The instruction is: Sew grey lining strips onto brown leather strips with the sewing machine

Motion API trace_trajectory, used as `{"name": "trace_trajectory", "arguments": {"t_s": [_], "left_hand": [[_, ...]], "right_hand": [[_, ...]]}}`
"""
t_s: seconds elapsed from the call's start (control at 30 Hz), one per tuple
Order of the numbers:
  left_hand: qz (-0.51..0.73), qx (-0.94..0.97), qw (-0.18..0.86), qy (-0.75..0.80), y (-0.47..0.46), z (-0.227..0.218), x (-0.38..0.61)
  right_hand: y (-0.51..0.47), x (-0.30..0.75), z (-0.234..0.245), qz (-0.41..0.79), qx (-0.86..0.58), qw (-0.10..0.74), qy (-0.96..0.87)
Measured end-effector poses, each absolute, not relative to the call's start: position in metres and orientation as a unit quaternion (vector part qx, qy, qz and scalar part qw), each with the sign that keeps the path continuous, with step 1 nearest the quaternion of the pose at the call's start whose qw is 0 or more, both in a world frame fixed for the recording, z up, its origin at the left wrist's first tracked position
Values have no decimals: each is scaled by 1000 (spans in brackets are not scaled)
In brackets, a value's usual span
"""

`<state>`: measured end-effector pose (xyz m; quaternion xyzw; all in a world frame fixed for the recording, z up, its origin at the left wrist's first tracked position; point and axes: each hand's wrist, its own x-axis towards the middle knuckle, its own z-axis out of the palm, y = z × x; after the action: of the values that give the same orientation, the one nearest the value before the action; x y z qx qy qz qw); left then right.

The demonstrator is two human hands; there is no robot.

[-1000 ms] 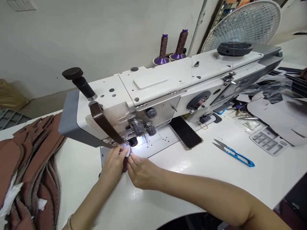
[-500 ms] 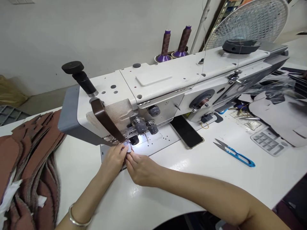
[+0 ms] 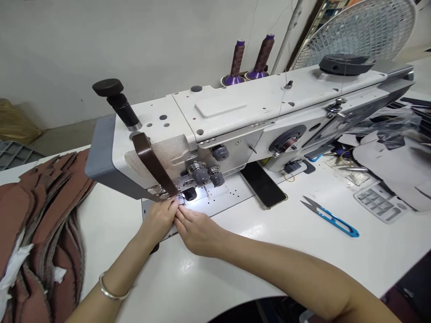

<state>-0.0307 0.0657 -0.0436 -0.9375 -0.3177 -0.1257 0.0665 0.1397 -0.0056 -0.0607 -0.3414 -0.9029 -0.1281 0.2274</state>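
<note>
A white sewing machine (image 3: 229, 112) stands in front of me with its lamp lit at the needle. My left hand (image 3: 160, 217) is closed at the needle area, fingertips bent under the brown lever (image 3: 155, 166); a metal bangle (image 3: 112, 288) circles that wrist. Right against it, my right hand (image 3: 198, 231) has its fingers pinched together over the front edge of the metal bed plate (image 3: 224, 204). What the fingertips hold is mostly covered by the hands and too small to name. A dark tip (image 3: 155, 248) shows beneath my left wrist.
Layered reddish-brown padded pieces (image 3: 57, 224) are piled at left. On the right lie a black phone (image 3: 262, 184), blue thread snips (image 3: 332, 217), a grey stencil-like plate (image 3: 382, 201) and pale cut pieces (image 3: 393, 166). Two brown thread cones (image 3: 262, 56) and a fan (image 3: 357, 33) stand behind.
Both hands have shifted slightly toward the needle and closer together. The small pale-blue piece seen at the fingertips is now mostly covered. The dark tip under the left wrist has come into sight.
</note>
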Motion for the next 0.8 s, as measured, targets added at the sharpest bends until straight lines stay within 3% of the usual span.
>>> {"name": "trace_trajectory", "arguments": {"t_s": [0.8], "left_hand": [[-71, -915, 64, -392, 79, -38, -22]], "right_hand": [[-5, 144, -57, -108, -349, 183, -913]]}}
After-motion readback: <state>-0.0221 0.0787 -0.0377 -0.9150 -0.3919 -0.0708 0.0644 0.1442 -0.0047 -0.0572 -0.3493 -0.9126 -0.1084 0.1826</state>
